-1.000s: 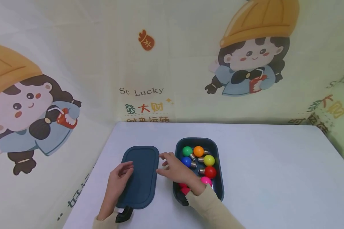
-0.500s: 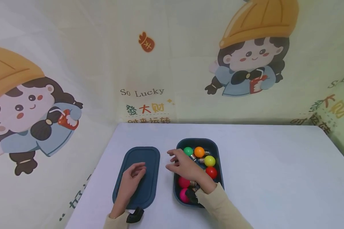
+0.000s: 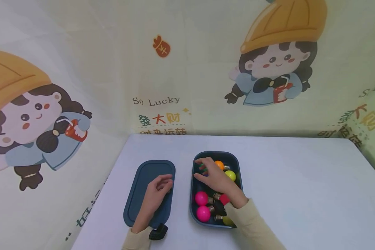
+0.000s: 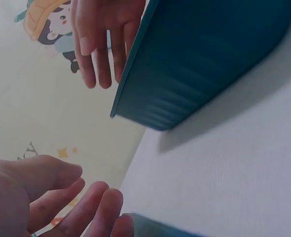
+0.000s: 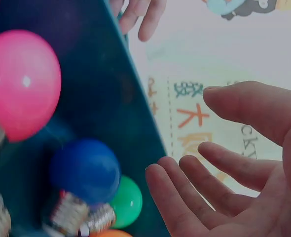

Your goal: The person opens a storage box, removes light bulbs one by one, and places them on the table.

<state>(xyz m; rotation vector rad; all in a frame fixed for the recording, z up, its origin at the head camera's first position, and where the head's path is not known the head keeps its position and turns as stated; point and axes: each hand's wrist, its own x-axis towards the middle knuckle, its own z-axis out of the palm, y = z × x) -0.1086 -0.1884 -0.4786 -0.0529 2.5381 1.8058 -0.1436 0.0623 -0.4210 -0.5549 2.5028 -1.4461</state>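
Note:
My left hand (image 3: 156, 194) hovers with relaxed, bent fingers over the right side of a flat dark blue lid (image 3: 145, 177) and holds nothing. Over the far left part of a dark blue bin (image 3: 217, 152), my right hand (image 3: 217, 177) is spread, thumb apart from the fingers, also holding nothing. Coloured light bulbs with metal screw bases lie in the bin: a pink bulb (image 3: 201, 198), a yellow bulb (image 3: 230, 175) and an orange bulb (image 3: 219, 165) among them. The right wrist view shows a blue bulb (image 5: 84, 170) and a green bulb (image 5: 127, 202) beneath the hand. My right hand and sleeve hide some bulbs.
Both lid and bin lie on a white table (image 3: 293, 180), with a narrow strip of tabletop between them. A printed cloth (image 3: 206, 86) with cartoon figures hangs behind and along the left side. A black wrist camera (image 3: 158, 232) sits on my left wrist.
Both hands have moved to the right: the left across the lid, the right from the gap between lid and bin to over the bin. The bulbs lie as before.

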